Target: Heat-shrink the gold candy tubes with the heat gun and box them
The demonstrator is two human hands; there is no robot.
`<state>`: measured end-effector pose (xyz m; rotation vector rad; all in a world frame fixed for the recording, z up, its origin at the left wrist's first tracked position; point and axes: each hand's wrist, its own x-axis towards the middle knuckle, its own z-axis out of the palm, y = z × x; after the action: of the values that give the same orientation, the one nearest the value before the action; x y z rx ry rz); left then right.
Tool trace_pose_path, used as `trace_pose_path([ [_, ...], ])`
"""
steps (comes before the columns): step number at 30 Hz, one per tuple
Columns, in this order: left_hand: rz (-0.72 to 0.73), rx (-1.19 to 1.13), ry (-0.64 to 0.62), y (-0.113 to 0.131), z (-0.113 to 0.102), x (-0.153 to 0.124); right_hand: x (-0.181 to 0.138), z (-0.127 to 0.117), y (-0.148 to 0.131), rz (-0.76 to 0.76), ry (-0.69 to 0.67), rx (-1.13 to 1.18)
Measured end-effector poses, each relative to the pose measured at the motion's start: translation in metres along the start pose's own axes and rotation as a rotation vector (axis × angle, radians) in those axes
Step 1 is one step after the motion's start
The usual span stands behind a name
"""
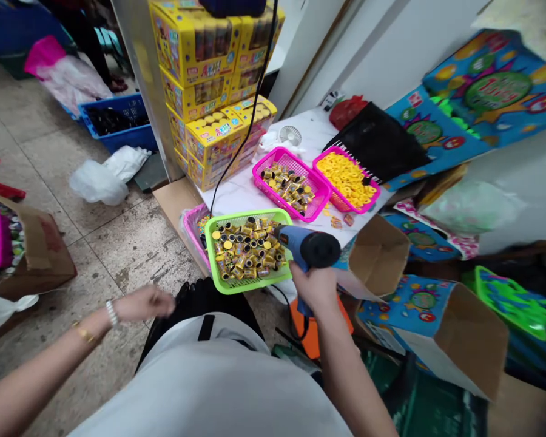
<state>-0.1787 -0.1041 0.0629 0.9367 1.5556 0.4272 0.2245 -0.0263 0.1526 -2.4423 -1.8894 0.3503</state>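
My right hand (316, 288) is wrapped round the grip of a blue heat gun (316, 246) with a black rear end. Its nozzle points left, over the right rim of a lime-green basket (218, 283). Inside that basket lie many small gold-wrapped tubes (250, 249), some with yellow caps, others showing dark open ends. My left hand (148, 302), with a white bracelet on its wrist, hangs over the floor left of my lap, apart from the basket. Motion smears its fingers, and I make out nothing in it.
Behind the green basket, a pink basket (316, 212) of similar tubes and another pink basket (373, 203) of yellow pieces stand on a white table (232, 199). Stacked yellow boxes (213, 139) rise at its left. Open cartons (473, 340) crowd the right; a black cable (255, 103) hangs down.
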Motion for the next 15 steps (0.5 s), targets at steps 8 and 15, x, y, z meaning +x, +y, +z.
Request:
trace_pose_path([
  [8, -0.12, 0.054, 0.044, 0.049, 0.111, 0.121, 0.042, 0.0, -0.017, 0.047, -0.052, 0.034],
  [15, 0.361, 0.253, 0.314, 0.036, 0.143, 0.109, -0.001, -0.003, 0.02, -0.025, -0.1, 0.364],
])
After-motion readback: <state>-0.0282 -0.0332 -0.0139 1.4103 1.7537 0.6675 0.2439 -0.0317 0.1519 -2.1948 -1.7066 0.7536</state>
